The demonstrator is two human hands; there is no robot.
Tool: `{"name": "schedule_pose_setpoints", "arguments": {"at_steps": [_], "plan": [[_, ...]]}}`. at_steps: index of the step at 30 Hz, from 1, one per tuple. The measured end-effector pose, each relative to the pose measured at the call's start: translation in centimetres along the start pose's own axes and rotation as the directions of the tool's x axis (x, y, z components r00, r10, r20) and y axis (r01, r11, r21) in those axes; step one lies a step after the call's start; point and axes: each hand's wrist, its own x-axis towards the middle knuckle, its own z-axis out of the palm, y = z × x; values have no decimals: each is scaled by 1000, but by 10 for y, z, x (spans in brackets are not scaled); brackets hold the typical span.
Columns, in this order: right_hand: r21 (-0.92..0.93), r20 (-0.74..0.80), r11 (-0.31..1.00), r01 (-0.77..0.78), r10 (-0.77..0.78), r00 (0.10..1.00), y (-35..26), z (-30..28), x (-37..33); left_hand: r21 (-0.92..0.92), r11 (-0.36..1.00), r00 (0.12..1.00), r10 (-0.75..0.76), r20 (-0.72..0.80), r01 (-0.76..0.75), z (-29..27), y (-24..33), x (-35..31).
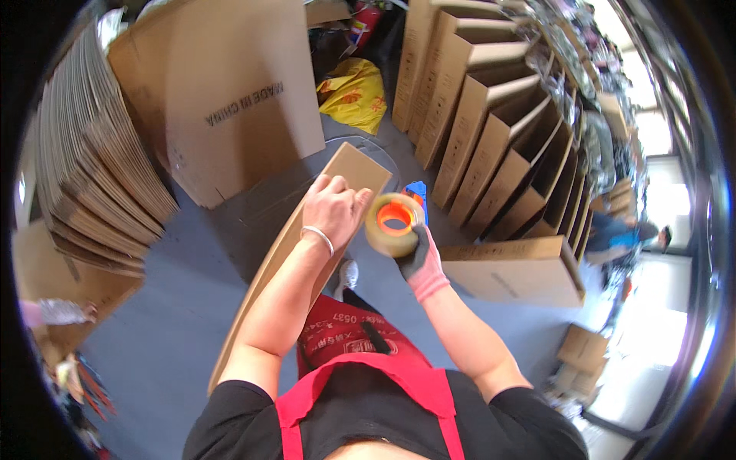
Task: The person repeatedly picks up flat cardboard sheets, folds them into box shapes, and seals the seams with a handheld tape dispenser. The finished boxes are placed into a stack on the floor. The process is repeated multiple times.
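Note:
A long, narrow cardboard box (354, 165) stands tilted in front of me, its lower end reaching down beside my left arm. My left hand (335, 208), bare with a pale bracelet at the wrist, is closed over the box's upper part with bent fingers. In a pink glove with grey fingers, my right hand (420, 261) grips a tape dispenser (416, 192) with blue and orange parts. Its roll of clear brownish tape (381, 238) has an orange core and faces me, close to the box's right edge. The dispenser's handle is mostly hidden.
Flattened cardboard (100, 153) is stacked at left, beside a large upright carton (238, 107). Several narrow open boxes (491, 115) curve along the right, with another box (510, 280) lying nearer. A yellow bag (354, 96) lies behind. Another person (613, 234) is at far right.

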Motion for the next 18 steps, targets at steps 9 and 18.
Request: {"name": "schedule_pose_setpoints", "arguments": {"at_steps": [9,18], "plan": [[-803,542,101,588,-287,790,-32,60,-109,-745,-58,726,-188,662,664,-30,-23,12],[-494,848,-383,781,-14,530,-40,97,-101,-726,-170,708,-162,688,667,-40,-42,14]]}}
